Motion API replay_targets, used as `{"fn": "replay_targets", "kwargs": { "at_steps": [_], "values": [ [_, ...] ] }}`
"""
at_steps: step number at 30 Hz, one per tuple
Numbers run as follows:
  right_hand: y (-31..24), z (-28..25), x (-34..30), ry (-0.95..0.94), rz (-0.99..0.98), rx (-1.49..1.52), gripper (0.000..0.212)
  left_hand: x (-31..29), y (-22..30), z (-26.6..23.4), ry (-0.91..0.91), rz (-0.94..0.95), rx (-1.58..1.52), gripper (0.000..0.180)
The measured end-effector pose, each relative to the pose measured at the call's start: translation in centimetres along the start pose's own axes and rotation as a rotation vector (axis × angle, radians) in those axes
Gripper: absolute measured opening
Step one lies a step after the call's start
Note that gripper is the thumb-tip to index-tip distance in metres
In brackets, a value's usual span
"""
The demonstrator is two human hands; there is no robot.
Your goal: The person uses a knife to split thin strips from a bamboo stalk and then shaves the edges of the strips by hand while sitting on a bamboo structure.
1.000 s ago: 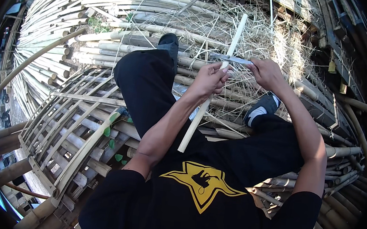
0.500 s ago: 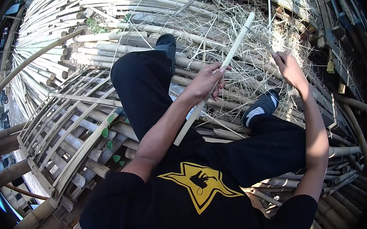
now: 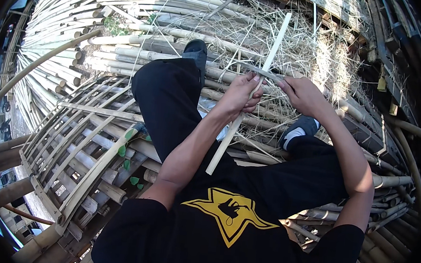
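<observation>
My left hand (image 3: 241,95) is closed round the middle of a pale bamboo strip (image 3: 278,40), which slants from my lap up over the shavings. In my right hand (image 3: 303,95) is a knife (image 3: 263,72), its thin dark blade laid across the strip just beyond my left fingers. The blade points to the left and touches or nearly touches the strip. My right fingers cover the knife's handle. Both hands are close together between my bent knees.
Curly bamboo shavings (image 3: 258,40) lie over the bamboo poles underneath. Long bamboo poles (image 3: 62,23) are stacked at the far left. A woven bamboo lattice (image 3: 84,143) stands at my left, and cut bamboo pieces (image 3: 389,207) are piled at my right.
My right hand has swung left and nearer, bringing the knife from apart on the right to across the strip. My left hand keeps its hold, shifted slightly right.
</observation>
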State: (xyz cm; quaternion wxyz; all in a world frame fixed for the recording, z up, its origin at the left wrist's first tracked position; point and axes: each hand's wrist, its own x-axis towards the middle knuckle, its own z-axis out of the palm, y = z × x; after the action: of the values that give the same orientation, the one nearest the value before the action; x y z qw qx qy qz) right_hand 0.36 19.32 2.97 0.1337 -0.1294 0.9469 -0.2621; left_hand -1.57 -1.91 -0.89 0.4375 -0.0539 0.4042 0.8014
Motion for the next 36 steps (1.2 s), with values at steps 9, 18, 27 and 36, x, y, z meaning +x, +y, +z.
{"fn": "replay_targets", "kwargs": {
  "at_steps": [9, 18, 27, 36],
  "values": [
    [1.8, -0.4, 1.0, 0.093, -0.035, -0.316, 0.04, 0.0, 0.1, 0.5, 0.052, 0.018, 0.009, 0.021],
    [18.1, -9.8, -5.4, 0.611, 0.668, -0.307, 0.051, -2.2, 1.2, 0.0, -0.001, 0.024, 0.142, 0.025],
    [2.1, -3.4, -0.3, 0.026, 0.21, -0.091, 0.046, 0.2, -1.2, 0.9, 0.017, 0.121, 0.363, 0.025],
    [-0.9, 0.3, -0.6, -0.104, 0.082, -0.108, 0.043, 0.2, -1.0, 0.3, 0.072, 0.07, 0.408, 0.02]
  ]
}}
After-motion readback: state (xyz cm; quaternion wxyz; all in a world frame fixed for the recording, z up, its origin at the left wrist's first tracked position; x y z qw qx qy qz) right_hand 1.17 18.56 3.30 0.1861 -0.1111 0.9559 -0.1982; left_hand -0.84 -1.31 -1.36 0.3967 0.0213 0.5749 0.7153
